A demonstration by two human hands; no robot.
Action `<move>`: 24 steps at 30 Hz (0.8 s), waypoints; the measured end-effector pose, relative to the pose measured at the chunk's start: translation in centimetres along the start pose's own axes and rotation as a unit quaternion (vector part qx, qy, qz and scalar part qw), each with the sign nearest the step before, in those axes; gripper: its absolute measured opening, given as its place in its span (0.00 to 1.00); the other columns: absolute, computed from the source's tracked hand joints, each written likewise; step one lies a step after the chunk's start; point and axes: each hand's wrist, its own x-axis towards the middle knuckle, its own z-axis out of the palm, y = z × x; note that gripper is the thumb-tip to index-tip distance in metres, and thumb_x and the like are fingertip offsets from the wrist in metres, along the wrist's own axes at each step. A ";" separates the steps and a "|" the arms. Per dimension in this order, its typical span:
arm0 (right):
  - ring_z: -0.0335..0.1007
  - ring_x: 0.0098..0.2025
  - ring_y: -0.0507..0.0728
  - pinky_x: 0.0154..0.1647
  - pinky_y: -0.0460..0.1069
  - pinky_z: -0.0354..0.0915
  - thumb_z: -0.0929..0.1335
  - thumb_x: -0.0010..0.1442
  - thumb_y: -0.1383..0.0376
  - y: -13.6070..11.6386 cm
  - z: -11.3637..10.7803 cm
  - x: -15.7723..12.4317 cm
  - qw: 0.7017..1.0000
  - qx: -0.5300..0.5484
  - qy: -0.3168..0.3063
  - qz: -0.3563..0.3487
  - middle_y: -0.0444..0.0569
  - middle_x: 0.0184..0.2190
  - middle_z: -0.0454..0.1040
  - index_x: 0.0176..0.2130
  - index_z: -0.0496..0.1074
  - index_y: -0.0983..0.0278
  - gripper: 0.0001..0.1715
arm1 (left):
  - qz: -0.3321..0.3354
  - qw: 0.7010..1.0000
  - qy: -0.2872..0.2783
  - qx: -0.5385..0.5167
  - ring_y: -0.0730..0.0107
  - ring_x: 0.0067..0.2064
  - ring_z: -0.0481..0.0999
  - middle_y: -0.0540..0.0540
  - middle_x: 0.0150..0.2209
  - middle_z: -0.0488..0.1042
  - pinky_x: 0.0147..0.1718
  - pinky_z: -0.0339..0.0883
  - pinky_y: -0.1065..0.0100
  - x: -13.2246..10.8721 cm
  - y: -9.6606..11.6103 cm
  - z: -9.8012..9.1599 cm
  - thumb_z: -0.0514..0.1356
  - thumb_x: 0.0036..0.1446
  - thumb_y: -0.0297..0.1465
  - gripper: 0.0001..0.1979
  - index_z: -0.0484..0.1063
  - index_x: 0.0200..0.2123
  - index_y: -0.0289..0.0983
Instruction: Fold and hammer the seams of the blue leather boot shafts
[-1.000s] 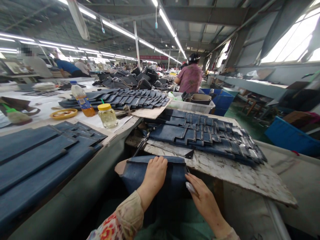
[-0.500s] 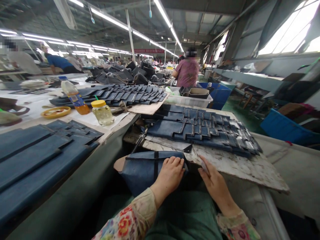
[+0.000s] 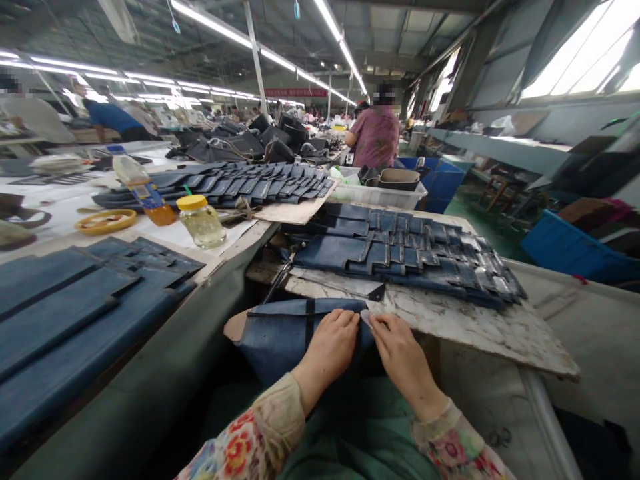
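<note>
A blue leather-like panel point(image 3: 277, 340) with a black strip across it lies over my lap at the board's front edge. Its left end shows a tan, pointed layer. My left hand point(image 3: 333, 343) is closed over the panel's right part, fingers bent on its upper edge. Pinched in my right hand point(image 3: 403, 350) is a small, pale, flat tool point(image 3: 367, 319) with a rounded end. That tool meets the panel's right end, close to my left fingertips. My right thumb and the panel's underside are partly hidden.
Overlapping blue panels point(image 3: 400, 247) cover the worn board point(image 3: 505, 327) ahead. More blue panels point(image 3: 65, 293) lie on the left table, near a yellow-lidded jar point(image 3: 203, 223), a drink bottle point(image 3: 145, 190) and a yellow dish point(image 3: 106, 222). A co-worker point(image 3: 377, 137) stands farther ahead.
My right hand has moved left, bringing the pale tool from beside the panel onto its right end. My left hand keeps its hold, slightly shifted left in view.
</note>
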 end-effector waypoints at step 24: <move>0.63 0.43 0.58 0.44 0.52 0.68 0.62 0.62 0.69 -8.2 3.7 3.4 0.994 -0.024 -0.087 -0.069 0.53 0.40 0.68 0.51 0.67 0.65 0.17 | -0.062 0.987 0.105 0.109 0.61 0.55 0.66 0.42 0.53 0.69 0.54 0.61 0.58 -7.2 -5.5 -2.1 0.50 0.61 0.27 0.17 0.66 0.53 0.34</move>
